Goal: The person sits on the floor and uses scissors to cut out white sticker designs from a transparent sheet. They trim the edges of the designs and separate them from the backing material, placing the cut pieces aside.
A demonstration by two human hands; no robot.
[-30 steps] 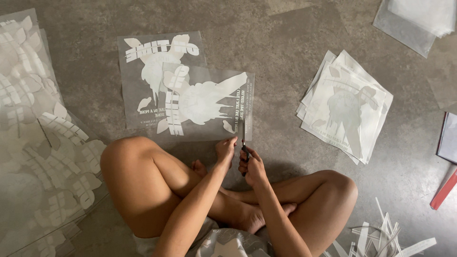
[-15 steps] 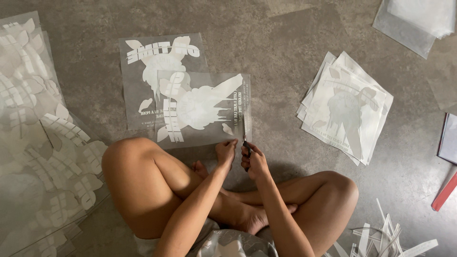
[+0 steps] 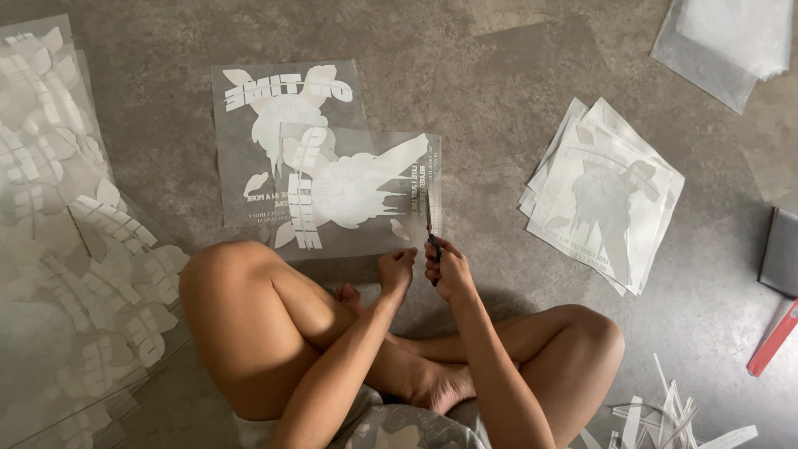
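**Head view: scissors cutting edge of clear printed sheet, person seated on floor**

Head view: person sat cross-legged on grey floor (image 3: 499, 91), looked down at both hands. Right hand (image 3: 450, 268) held scissors (image 3: 430, 224), grip closed round the dark handles; blades pointed away from the body, running along the right edge of a transparent sheet (image 3: 357, 191) with a white print. Left hand (image 3: 396, 268) sat at the near edge of that sheet, just beside the right hand; fingers curled, seemed to pinch the sheet's edge but contact was too small to confirm. Sheet lay flat on floor just in front of the knees, overlapping a second printed sheet (image 3: 274, 108) behind it. Big spread of clear leaf-pattern sheets (image 3: 75, 249) at far left. Stack of white-backed sheets (image 3: 603, 195) to the right, well apart from the hands. More pale sheets (image 3: 723, 41) top right. Red strip (image 3: 773, 339) and dark flat object (image 3: 781, 254) at right edge. White offcut strips (image 3: 665, 416) piled by the right knee.
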